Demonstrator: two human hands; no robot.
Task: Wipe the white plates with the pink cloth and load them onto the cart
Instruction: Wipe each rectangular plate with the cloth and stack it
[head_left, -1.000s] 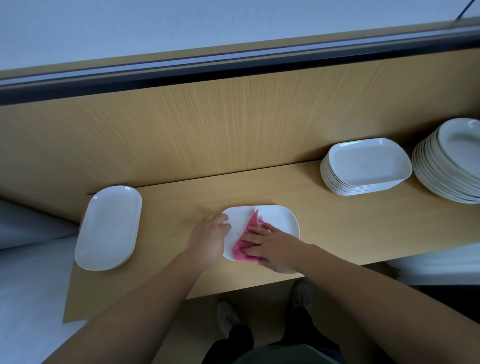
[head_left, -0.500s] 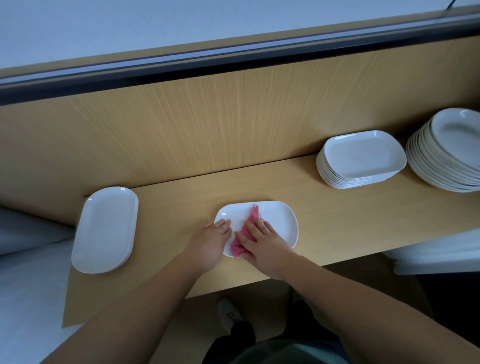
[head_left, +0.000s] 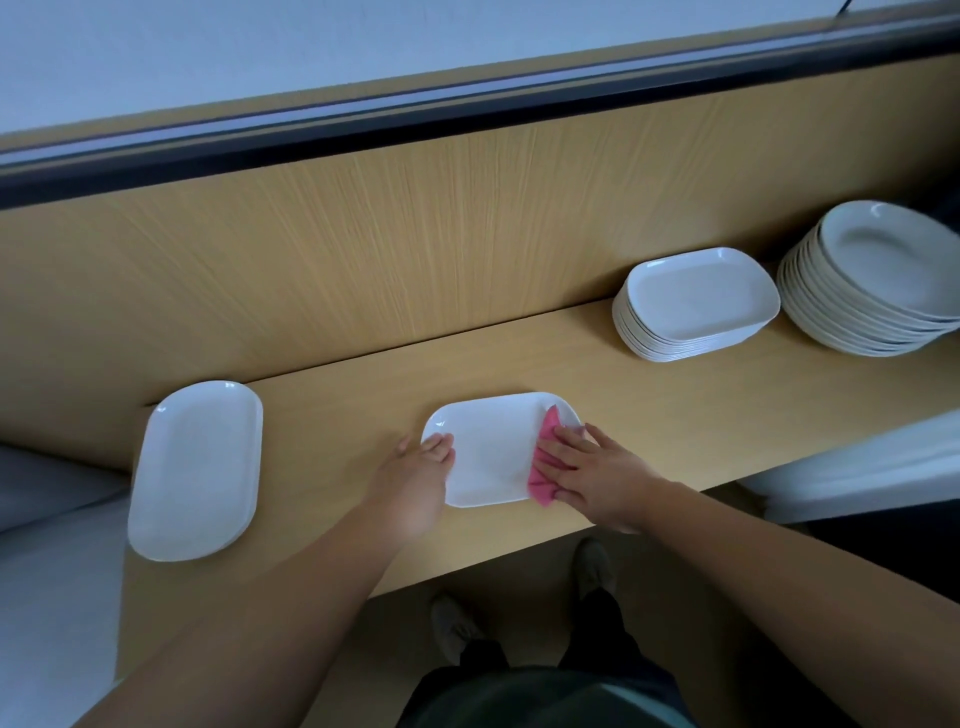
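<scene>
The white plate (head_left: 488, 457) lies near the front edge of the worktop (head_left: 675, 415); the left hand (head_left: 415, 478) steadies its left rim with straight fingers, while the right hand (head_left: 592, 473) presses the pink cloth (head_left: 539, 486) flat on its right end. It is likely stiff, slick and breakable: lift by opposite rims

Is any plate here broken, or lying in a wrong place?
No chip or spill shows. One thing only: the white oval plates at the left lie right at the end of the light wooden counter, their rim seemingly a little over its edge, so a knock might tip them.
</scene>
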